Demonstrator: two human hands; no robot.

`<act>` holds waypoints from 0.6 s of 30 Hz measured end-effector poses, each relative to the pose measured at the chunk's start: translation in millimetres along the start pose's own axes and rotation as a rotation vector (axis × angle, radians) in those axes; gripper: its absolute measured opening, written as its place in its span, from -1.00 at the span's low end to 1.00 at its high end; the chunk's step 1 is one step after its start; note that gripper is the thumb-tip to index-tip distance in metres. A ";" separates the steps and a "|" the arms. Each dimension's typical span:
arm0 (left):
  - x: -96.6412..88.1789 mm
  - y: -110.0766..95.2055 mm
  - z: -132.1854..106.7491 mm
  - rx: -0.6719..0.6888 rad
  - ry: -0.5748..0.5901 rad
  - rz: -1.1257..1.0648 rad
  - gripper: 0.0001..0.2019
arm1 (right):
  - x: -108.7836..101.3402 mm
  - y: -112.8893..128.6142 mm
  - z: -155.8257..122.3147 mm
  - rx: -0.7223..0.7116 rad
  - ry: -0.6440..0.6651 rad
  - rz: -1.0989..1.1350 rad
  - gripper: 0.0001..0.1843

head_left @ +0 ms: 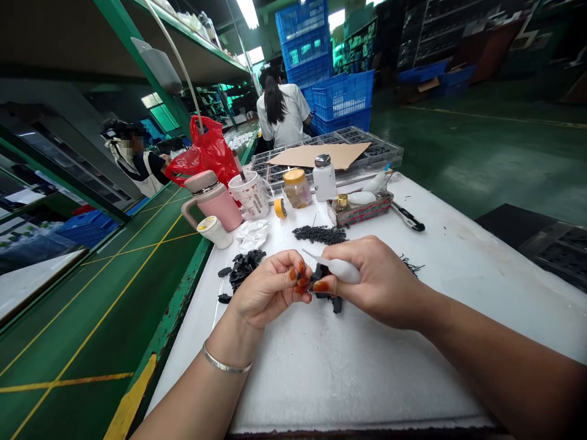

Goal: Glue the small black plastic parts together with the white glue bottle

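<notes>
My left hand is pinched shut on a small black plastic part held just above the white table. My right hand is closed around a small white squeeze bottle, its thin nozzle pointing left over the part. The thumbs of both hands nearly touch. More black parts lie under the hands. A heap of black plastic pieces sits left of my left hand, and a pile of tiny black rings lies behind the hands.
Behind the hands stand a pink mug, a clear cup, a small white jar, a yellow-lidded jar, a white bottle and a patterned tray. Clear trays with cardboard lie farther back. A green conveyor runs left; two people work beyond.
</notes>
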State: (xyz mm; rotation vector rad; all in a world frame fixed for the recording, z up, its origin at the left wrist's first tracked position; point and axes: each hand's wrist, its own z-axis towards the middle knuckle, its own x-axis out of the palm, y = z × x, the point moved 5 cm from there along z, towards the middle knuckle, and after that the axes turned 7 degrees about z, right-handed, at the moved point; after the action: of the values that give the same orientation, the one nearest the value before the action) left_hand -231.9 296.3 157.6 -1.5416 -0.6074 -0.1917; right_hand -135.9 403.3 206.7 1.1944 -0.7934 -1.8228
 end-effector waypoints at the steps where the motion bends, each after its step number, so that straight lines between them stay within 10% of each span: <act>1: 0.1 0.0 0.1 0.001 0.005 -0.003 -0.87 | 0.1 0.2 -0.2 -0.003 0.000 0.002 -0.85; 18: -1.2 -0.4 0.7 -0.005 -0.028 0.066 -0.85 | 0.8 -0.6 1.4 -0.014 0.009 -0.040 -0.87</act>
State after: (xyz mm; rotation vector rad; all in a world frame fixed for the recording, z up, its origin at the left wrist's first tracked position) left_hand -233.3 296.6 157.3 -1.5688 -0.5775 -0.1216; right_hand -137.5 403.0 206.4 1.2165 -0.7556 -1.8512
